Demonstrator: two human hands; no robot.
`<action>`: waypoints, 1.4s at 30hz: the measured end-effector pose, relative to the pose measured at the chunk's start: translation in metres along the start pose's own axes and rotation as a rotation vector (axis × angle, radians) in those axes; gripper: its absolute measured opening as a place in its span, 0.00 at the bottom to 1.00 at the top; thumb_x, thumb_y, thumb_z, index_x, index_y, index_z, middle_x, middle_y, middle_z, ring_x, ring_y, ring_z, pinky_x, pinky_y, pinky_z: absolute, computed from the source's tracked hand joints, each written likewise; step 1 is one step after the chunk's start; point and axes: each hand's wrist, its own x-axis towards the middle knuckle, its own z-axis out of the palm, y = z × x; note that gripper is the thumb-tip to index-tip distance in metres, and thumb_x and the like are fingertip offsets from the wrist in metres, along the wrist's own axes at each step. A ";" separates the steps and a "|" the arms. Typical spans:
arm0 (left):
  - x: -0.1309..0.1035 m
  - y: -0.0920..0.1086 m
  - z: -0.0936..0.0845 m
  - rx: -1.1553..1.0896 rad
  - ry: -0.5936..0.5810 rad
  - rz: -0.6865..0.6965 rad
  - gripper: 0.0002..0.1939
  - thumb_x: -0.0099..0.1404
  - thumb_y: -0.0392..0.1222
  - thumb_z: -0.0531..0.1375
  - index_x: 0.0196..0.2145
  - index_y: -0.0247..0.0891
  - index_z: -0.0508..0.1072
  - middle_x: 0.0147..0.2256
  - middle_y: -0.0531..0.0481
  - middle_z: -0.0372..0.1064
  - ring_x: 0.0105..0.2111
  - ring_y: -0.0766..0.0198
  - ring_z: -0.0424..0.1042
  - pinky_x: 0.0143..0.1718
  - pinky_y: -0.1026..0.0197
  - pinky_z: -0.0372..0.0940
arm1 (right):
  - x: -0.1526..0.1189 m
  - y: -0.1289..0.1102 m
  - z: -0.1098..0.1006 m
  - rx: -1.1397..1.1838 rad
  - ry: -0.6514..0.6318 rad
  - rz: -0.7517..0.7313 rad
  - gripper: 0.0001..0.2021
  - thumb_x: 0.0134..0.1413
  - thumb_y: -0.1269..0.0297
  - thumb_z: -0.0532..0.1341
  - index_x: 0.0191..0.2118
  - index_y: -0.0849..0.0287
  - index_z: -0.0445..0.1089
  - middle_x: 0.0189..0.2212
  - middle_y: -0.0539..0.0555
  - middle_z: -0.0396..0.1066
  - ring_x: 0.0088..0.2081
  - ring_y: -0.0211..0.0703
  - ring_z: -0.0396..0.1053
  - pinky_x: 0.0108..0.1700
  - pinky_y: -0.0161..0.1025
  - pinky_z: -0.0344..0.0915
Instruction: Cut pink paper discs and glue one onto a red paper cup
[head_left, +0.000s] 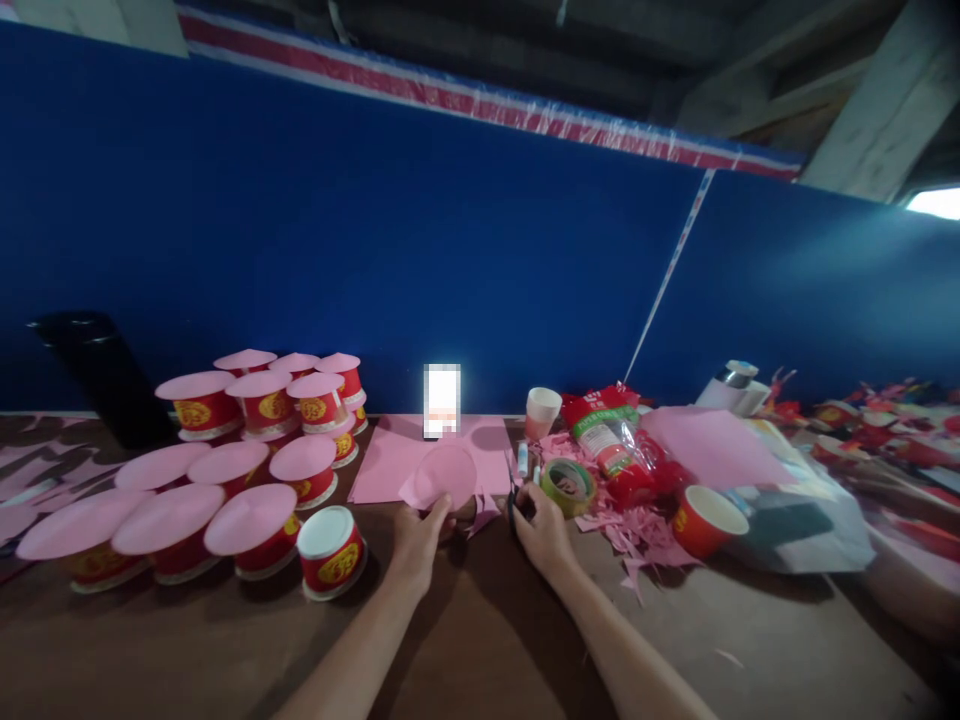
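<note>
My left hand (426, 535) pinches the lower edge of a round pink paper piece (445, 476), thumb on top. Scissors (513, 500) with dark handles are in my right hand (541, 527), their blades pointing away from me, just right of the pink piece. Behind both hands lie flat pink paper sheets (390, 455). On the left stand several red cups with gold marks, upside down and topped by pink paper cones (253, 520). Nearest my left hand is an upside-down red cup (332, 550) with no cone on it.
Green tape (568, 487), pink scraps (645, 535), a white cup (542, 410), a red-green package (611, 440) and an upright red cup (709, 522) lie right. A dark bottle (101, 375) stands far left. Another person's arm (919, 580) shows at the right edge.
</note>
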 end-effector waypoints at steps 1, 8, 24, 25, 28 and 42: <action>0.000 0.000 0.000 -0.012 -0.004 0.005 0.15 0.44 0.40 0.66 0.30 0.30 0.72 0.25 0.48 0.71 0.19 0.68 0.69 0.22 0.67 0.65 | 0.001 0.000 0.000 0.015 0.012 0.007 0.06 0.46 0.65 0.56 0.23 0.58 0.58 0.19 0.46 0.58 0.23 0.35 0.55 0.26 0.32 0.53; -0.002 0.003 0.000 -0.216 -0.061 -0.059 0.13 0.43 0.40 0.67 0.24 0.33 0.68 0.21 0.53 0.69 0.20 0.71 0.68 0.21 0.70 0.63 | 0.004 -0.002 0.000 0.131 0.032 0.043 0.05 0.45 0.66 0.56 0.28 0.59 0.59 0.23 0.48 0.59 0.24 0.36 0.58 0.27 0.32 0.57; -0.001 0.004 -0.003 -0.329 -0.149 -0.111 0.07 0.48 0.35 0.64 0.26 0.34 0.69 0.24 0.53 0.71 0.24 0.69 0.70 0.25 0.68 0.67 | 0.004 0.009 0.001 0.124 0.040 0.014 0.06 0.45 0.65 0.57 0.23 0.58 0.59 0.20 0.46 0.59 0.23 0.37 0.57 0.27 0.32 0.55; -0.001 0.003 -0.004 -0.325 -0.147 -0.107 0.07 0.48 0.34 0.64 0.25 0.34 0.68 0.23 0.53 0.70 0.24 0.70 0.70 0.25 0.68 0.67 | 0.004 0.010 0.001 0.123 0.035 0.015 0.06 0.45 0.65 0.57 0.23 0.58 0.59 0.20 0.47 0.59 0.24 0.37 0.58 0.27 0.33 0.56; -0.002 0.002 -0.005 -0.311 -0.128 -0.093 0.08 0.47 0.34 0.65 0.23 0.34 0.67 0.21 0.54 0.69 0.21 0.71 0.69 0.23 0.69 0.66 | 0.003 0.012 0.003 0.153 0.011 0.033 0.06 0.45 0.64 0.58 0.26 0.59 0.60 0.21 0.48 0.62 0.25 0.39 0.61 0.28 0.33 0.57; -0.006 0.000 -0.005 -0.257 -0.126 -0.065 0.12 0.44 0.38 0.67 0.25 0.33 0.68 0.22 0.54 0.69 0.21 0.72 0.68 0.21 0.71 0.64 | 0.002 0.012 0.010 0.242 -0.092 0.021 0.08 0.44 0.63 0.59 0.29 0.59 0.60 0.24 0.49 0.64 0.26 0.39 0.62 0.30 0.34 0.61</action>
